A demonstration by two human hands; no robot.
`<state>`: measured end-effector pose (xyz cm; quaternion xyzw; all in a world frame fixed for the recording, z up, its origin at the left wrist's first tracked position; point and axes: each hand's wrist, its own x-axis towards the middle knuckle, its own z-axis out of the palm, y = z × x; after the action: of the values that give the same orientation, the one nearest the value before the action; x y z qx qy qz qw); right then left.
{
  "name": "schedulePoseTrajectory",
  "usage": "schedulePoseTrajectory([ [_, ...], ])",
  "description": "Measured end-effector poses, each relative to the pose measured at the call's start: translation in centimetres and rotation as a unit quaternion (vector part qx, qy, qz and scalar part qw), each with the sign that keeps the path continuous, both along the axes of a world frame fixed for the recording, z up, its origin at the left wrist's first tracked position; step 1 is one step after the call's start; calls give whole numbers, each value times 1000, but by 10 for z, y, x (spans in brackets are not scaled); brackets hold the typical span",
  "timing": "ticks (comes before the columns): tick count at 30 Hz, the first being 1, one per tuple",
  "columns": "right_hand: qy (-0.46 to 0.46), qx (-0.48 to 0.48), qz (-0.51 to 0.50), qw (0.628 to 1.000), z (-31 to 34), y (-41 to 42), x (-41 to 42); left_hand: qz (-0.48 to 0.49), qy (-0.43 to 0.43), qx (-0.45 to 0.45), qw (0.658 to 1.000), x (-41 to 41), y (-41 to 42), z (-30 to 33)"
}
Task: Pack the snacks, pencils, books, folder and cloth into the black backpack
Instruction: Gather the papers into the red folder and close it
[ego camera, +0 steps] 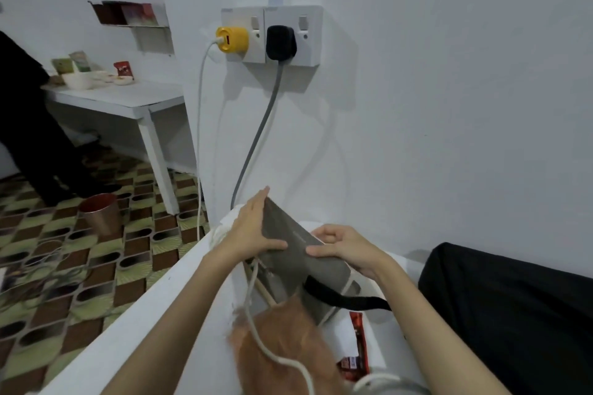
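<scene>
Both hands hold a grey folder (pixel 301 263) tilted up off the white table (pixel 134 327). My left hand (pixel 253 228) grips its far left edge; my right hand (pixel 346 248) pinches its right side. A black elastic strap (pixel 349 300) hangs from the folder. Under it lie wooden pencils (pixel 261 290) and an orange fluffy cloth (pixel 285 340). Red snack packets (pixel 354 353) lie to the right of the cloth. The black backpack (pixel 513 314) lies on the table at the right, apart from the folder.
A white cable (pixel 256 324) runs across the cloth and up to a yellow plug (pixel 231 39) in the wall socket; a grey cable hangs from a black plug (pixel 280 42). A person in black stands at a second white table (pixel 128 99) with bowls. A copper bin (pixel 101 213) stands on the floor.
</scene>
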<state>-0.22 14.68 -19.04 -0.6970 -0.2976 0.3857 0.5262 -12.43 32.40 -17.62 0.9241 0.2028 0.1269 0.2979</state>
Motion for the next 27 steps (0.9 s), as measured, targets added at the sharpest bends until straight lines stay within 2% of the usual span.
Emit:
schedulePoseTrajectory([
  [1,6,3,16,1000,2,0,0,-4,-25,-63,998,0,9,1],
  [3,42,4,41,998,3,1,2,18,-70,-123,990,-6,29,1],
  [5,117,19,29,992,2,1,9,21,-106,-112,988,-12,44,-3],
  [7,152,4,6,988,-1,2,16,14,-145,-130,981,-18,51,-9],
  [9,102,-53,-70,991,-9,9,21,4,-172,-187,967,-22,53,-12],
  [11,35,-129,-198,971,-22,18,29,23,-181,-209,961,-25,53,-14],
  [13,34,-154,-249,956,-29,22,33,48,-192,-205,959,-26,53,-12],
  [16,81,-152,-252,952,-28,27,36,57,-196,-223,953,-28,52,-9],
  [18,70,-185,-239,951,-26,31,35,56,-195,-229,952,-29,51,-7],
  [24,-12,-236,-211,948,-28,45,31,30,-220,-258,940,-34,51,-9],
  [27,-114,-303,-187,927,-32,48,27,15,-214,-273,938,-38,56,-12],
])
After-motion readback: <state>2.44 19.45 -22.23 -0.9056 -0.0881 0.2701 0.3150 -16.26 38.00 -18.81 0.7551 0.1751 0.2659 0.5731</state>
